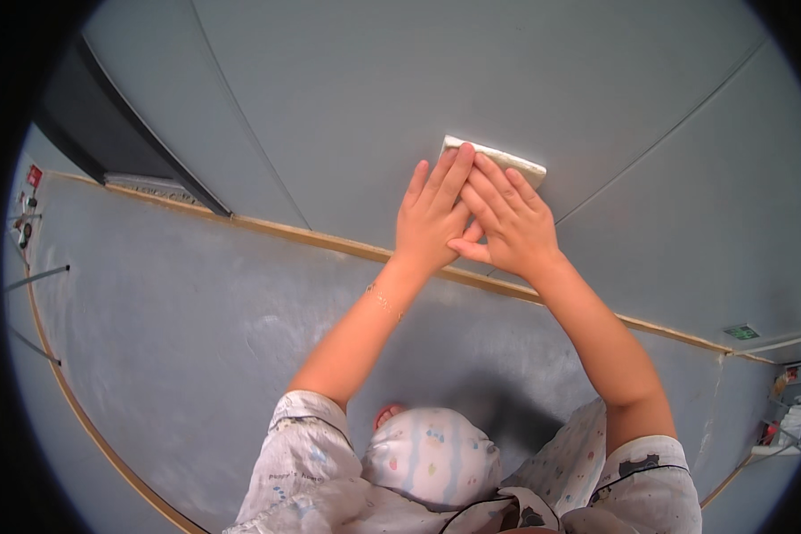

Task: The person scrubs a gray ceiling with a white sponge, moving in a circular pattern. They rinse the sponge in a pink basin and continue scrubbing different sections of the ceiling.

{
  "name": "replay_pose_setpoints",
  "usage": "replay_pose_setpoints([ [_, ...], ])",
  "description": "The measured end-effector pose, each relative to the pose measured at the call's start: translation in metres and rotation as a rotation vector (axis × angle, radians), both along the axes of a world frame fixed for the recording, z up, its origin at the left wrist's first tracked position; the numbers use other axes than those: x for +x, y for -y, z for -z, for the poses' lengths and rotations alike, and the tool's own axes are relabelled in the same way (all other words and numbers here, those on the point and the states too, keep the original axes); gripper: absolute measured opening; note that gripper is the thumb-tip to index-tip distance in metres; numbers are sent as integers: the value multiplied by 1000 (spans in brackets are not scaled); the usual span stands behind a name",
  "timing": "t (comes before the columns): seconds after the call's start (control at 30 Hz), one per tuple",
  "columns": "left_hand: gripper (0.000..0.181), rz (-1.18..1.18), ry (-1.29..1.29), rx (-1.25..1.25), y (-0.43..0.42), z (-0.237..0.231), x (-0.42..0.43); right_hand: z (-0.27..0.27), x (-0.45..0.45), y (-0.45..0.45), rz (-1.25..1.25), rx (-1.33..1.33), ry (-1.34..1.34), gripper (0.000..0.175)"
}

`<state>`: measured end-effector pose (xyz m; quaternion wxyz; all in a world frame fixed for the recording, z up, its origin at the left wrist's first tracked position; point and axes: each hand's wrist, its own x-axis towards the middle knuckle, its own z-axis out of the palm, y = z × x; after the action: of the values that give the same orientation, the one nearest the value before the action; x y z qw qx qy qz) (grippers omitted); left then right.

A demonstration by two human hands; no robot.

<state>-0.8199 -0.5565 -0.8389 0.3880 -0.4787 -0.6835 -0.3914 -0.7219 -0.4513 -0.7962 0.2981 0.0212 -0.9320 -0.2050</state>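
Note:
Both my hands press side by side on a pale flat pad or block [530, 167], which lies against a grey wall panel [347, 100]. My left hand [435, 210] covers its left part, with the fingers spread and pointing up. My right hand [510, 217] lies on its middle and right part, palm down, its fingertips meeting those of the left. The thumbs come together below the pad. Only the pad's upper edge and right corner show; the rest is hidden under the hands. Whether it is a sponge or cloth, I cannot tell.
A tan skirting strip [307, 237] runs along the wall's foot above the grey floor [207, 334]. At the upper left is a dark door frame [153, 127]. A green sign [741, 332] is low on the right. Metal legs [40, 277] stand at the far left.

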Motion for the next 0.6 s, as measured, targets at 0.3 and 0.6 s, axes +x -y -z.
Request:
replay_pose_setpoints([
  [0.3, 49, -33, -336, 307, -47, -184, -31, -183, -26, -18, -164, 305, -505, 64],
  [0.6, 55, -115, -94, 16, -2, -39, -18, -47, -22, 1, -184, 174, -119, 65],
])
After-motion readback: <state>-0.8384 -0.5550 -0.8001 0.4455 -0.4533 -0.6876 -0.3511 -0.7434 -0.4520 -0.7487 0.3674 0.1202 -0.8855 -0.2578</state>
